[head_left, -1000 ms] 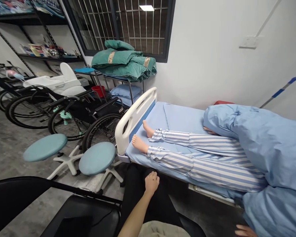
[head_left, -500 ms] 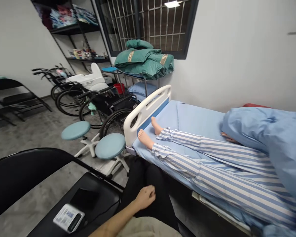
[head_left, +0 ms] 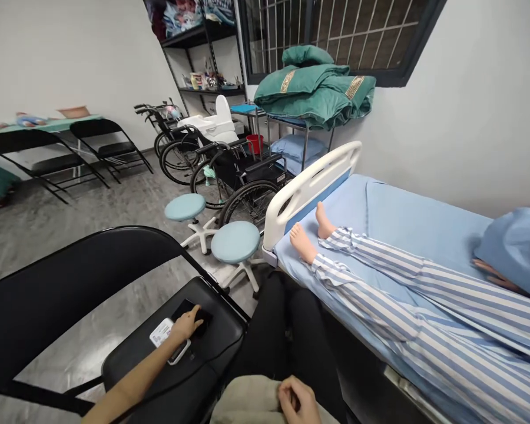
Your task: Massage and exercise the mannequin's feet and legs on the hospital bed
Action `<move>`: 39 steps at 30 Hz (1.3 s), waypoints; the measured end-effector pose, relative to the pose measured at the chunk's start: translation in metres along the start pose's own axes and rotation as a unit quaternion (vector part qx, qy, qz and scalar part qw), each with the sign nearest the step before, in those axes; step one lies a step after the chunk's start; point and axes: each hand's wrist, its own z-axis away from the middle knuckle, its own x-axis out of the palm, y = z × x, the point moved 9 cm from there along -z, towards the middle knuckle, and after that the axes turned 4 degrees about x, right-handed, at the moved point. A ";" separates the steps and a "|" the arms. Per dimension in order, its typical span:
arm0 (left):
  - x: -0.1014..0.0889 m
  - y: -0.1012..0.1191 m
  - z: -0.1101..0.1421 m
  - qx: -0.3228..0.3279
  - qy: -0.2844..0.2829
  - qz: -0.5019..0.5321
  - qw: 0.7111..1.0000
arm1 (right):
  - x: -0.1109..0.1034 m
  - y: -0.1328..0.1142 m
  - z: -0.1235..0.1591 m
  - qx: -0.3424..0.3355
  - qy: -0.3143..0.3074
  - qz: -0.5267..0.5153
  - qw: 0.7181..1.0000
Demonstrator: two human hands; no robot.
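Observation:
My left hand reaches down onto the seat of a black folding chair. Its fingers curl over a small device with a white label and a dark flat object beside it. My right hand rests at my waist on a beige cloth, fingers curled in with nothing visible in them. To my right a manikin in blue-striped pyjamas lies on a hospital bed, its bare feet toward the white footboard.
Two round teal stools stand by the bed's foot. Behind them are wheelchairs, a white commode, a trolley with folded green quilts, shelving and more folding chairs. A blue quilt covers the manikin's upper body.
My view has swung left. The left hand moved from my lap out to the chair seat and onto the labelled device. The right hand has come into view at my waist.

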 end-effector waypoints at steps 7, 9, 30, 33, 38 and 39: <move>0.038 -0.012 -0.011 -0.004 -0.026 -0.035 0.999 | 0.005 0.024 -0.001 -0.005 -0.001 0.010 1.000; 0.039 -0.012 -0.014 -0.003 -0.031 -0.044 0.999 | 0.001 0.023 0.001 0.004 0.056 0.005 0.998; 0.000 -0.033 0.025 -0.066 0.202 -0.032 0.977 | -0.008 0.008 -0.005 0.070 0.046 -0.023 0.996; -0.015 -0.083 0.025 -0.182 0.228 0.049 0.955 | -0.003 0.008 -0.008 0.050 -0.012 -0.015 0.999; -0.006 -0.134 0.006 -0.247 0.163 0.190 0.936 | 0.003 0.007 -0.004 0.021 0.043 0.030 0.998; -0.002 -0.137 0.002 -0.243 0.152 0.211 0.935 | 0.002 0.007 -0.002 0.024 0.068 0.032 0.997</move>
